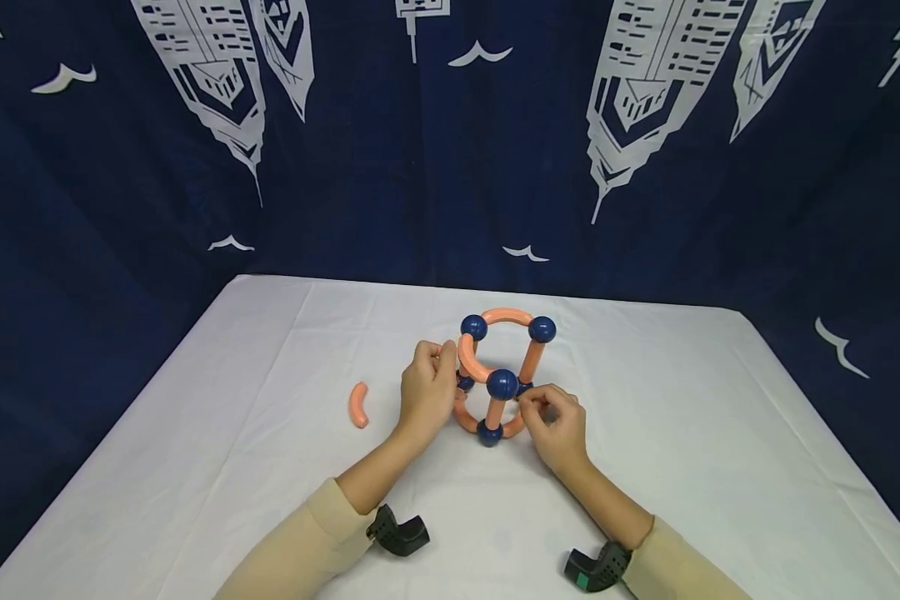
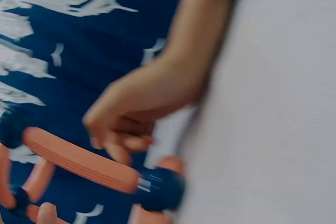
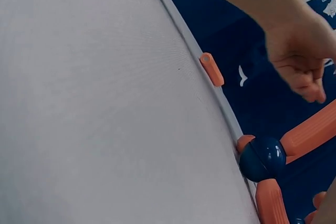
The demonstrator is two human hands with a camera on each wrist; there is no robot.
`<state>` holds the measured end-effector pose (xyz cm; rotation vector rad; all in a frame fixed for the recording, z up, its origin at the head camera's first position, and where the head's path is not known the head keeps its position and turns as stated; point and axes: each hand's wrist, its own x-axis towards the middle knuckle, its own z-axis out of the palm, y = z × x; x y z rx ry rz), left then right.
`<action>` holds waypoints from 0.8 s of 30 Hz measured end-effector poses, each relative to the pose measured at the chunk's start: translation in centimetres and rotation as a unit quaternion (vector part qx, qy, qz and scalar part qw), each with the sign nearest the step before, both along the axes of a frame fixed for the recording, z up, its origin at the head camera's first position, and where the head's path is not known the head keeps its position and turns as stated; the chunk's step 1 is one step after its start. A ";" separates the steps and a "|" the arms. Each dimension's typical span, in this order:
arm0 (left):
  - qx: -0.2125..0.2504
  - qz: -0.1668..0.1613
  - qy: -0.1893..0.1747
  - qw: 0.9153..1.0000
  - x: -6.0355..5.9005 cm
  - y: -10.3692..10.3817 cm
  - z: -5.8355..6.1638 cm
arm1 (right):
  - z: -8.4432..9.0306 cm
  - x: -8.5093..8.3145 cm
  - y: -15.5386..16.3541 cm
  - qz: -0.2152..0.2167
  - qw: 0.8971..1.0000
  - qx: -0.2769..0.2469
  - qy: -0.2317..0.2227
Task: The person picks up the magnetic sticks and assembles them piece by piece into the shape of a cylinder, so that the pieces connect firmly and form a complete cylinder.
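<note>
Both hands work at a frame of orange rods and dark blue balls [image 1: 501,379] standing mid-table on the white tablecloth [image 1: 195,467]. Left hand [image 1: 427,390] curls its fingers at the frame's left side, seemingly pinching a curved orange rod [image 1: 471,360] near the top, though the exact grip is hard to make out. Right hand [image 1: 557,423] has its fingers bent at the lower right corner, touching a blue ball [image 1: 523,388]; whether it grips is unclear. A loose curved orange rod [image 1: 358,405] lies well left of the frame.

Blurry view: your other hand [image 2: 131,114] is hovering with curled fingers just above an orange rod [image 2: 79,159], which is joining a blue ball [image 2: 160,188] beside the white table [image 2: 273,129].
</note>
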<state>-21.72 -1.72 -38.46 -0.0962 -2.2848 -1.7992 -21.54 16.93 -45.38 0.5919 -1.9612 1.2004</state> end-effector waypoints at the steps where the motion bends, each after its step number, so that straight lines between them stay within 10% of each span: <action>1: -0.010 -0.005 -0.003 1.000 0.1 -0.2 -0.6 | -0.6 -0.4 0.2 -0.022 1.000 -0.006 -0.003; 8: -0.112 -0.094 0.050 0.988 0.7 -1.4 -3.9 | -1.4 -1.0 0.5 -0.099 0.991 -0.037 -0.084; 16: -0.160 -0.213 0.110 0.958 0.8 -1.0 -5.7 | -1.2 -1.1 0.6 -0.057 0.976 0.013 -0.210; 24: -0.208 -0.208 0.141 0.945 0.7 -0.6 -6.7 | -1.0 -1.1 0.7 -0.023 0.970 0.059 -0.235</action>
